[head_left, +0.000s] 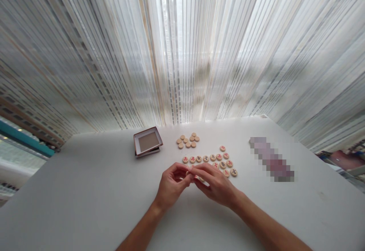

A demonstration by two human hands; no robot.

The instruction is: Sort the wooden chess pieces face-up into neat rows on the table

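Observation:
My left hand (173,185) and my right hand (218,184) meet at their fingertips, just in front of several round wooden Chinese chess pieces. The fingers of both are closed in a pinch, and whatever lies between them is hidden. A row of face-up pieces runs behind the fingers, from a red-marked piece (185,160) to another red-marked piece (226,155). Beside my right hand lie more face-up pieces, among them a dark-marked piece (234,172). My hands cover part of this group.
Farther back, several blank-side-up pieces (188,144) lie in a loose cluster. To their left, an open shallow box (138,150) rests tilted on another box part. A blurred-out long object (270,160) lies on the white table (94,194) at right. A striped curtain (182,53) hangs behind.

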